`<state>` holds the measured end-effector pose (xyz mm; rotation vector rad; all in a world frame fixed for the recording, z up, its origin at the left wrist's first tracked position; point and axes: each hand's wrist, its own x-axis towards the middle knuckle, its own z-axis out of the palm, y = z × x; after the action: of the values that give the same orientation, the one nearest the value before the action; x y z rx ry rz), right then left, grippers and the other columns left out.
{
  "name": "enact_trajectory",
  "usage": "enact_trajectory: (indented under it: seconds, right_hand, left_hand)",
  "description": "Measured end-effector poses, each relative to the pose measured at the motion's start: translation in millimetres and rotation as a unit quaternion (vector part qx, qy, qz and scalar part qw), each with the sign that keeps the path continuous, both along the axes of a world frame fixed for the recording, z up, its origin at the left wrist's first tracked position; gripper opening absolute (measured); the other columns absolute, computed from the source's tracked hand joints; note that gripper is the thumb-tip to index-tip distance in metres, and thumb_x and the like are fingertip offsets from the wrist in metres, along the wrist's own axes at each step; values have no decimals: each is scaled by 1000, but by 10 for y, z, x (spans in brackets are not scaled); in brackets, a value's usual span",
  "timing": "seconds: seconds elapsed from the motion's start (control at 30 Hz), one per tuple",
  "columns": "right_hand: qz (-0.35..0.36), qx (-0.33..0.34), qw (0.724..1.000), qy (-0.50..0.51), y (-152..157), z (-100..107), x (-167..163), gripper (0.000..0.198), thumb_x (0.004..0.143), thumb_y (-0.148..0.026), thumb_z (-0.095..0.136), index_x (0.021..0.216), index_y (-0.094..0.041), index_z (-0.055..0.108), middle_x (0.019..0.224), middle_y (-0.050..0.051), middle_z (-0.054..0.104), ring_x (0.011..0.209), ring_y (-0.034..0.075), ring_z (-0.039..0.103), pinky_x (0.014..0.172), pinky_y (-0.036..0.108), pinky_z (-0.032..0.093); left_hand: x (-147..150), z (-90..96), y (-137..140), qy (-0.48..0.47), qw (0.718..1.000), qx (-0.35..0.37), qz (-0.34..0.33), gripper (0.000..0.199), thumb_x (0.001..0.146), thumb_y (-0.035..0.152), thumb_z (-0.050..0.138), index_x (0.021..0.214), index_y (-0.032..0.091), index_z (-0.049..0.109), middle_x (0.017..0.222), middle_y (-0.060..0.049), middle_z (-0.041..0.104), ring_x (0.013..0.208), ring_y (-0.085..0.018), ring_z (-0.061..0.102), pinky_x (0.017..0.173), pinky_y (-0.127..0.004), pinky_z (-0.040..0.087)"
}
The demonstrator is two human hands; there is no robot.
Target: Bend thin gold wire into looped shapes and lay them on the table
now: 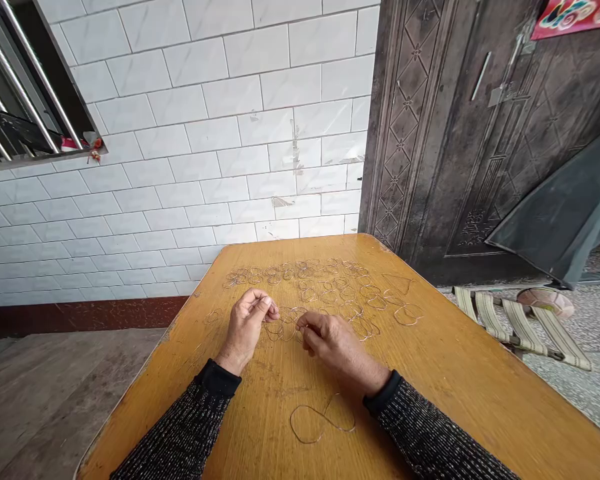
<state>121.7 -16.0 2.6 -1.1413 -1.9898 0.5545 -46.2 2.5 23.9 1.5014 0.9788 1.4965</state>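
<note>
Both my hands are over a yellow-brown wooden table, close together at its middle. My left hand is closed, thumb and forefinger pinched together on what looks like a thin wire. A short gap to the right, my right hand also pinches, with fingers curled and knuckles up, at the wire's other side. The wire is so fine that it blends with loops lying behind the fingertips. Nearer to me, a single bent wire loop with crossed ends lies flat on the wood.
Many thin wire loops lie in rows across the table's far half. White wall tiles rise behind it. A dark carved door stands at right, near a strapped folding seat and a ball. A barred window is at upper left.
</note>
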Motion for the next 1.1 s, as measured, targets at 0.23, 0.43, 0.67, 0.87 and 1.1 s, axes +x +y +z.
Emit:
enact_trajectory:
  seconds: [0.23, 0.43, 0.67, 0.87, 1.1]
  right_hand:
    - [163, -241, 923, 252, -12, 77, -13, 24, 82, -35, 44, 89, -14, 54, 62, 1, 63, 45, 10, 57, 48, 22, 43]
    - [186, -260, 916, 244, -58, 89, -40, 27, 81, -34, 44, 99, -14, 50, 52, -3, 62, 35, 8, 52, 40, 18, 37]
    - [160, -285, 908, 261, -49, 60, -64, 20, 76, -35, 47, 84, -17, 49, 42, -7, 57, 30, 8, 48, 35, 16, 32]
    - [175, -287, 901, 274, -43, 63, -82, 27, 75, -43, 54, 74, -17, 47, 46, -4, 59, 31, 7, 47, 36, 16, 31]
    - [173, -296, 901, 265, -50, 74, -78, 27, 74, -43, 54, 71, -17, 45, 45, -5, 58, 31, 7, 48, 36, 17, 30]
  left_hand:
    - [-12, 56, -46, 43, 998, -1, -47, 18, 76, 32, 55, 69, 16, 50, 63, 1, 55, 57, -11, 55, 58, -24, 46]
    - [10, 63, -74, 58, 996, -7, -63, 19, 76, 33, 54, 68, 16, 51, 63, 0, 55, 58, -11, 54, 58, -24, 46]
    - [16, 43, -68, 48, 994, -21, -93, 20, 75, 34, 56, 67, 16, 51, 62, 0, 56, 57, -11, 54, 58, -24, 45]
    - [-16, 62, -40, -42, 992, -60, -98, 18, 71, 31, 60, 65, 16, 51, 60, 2, 55, 53, -9, 52, 55, -22, 43]
    - [-60, -1, 61, -97, 991, -75, -60, 18, 69, 28, 63, 65, 16, 51, 60, 3, 55, 55, -8, 51, 54, -20, 43]
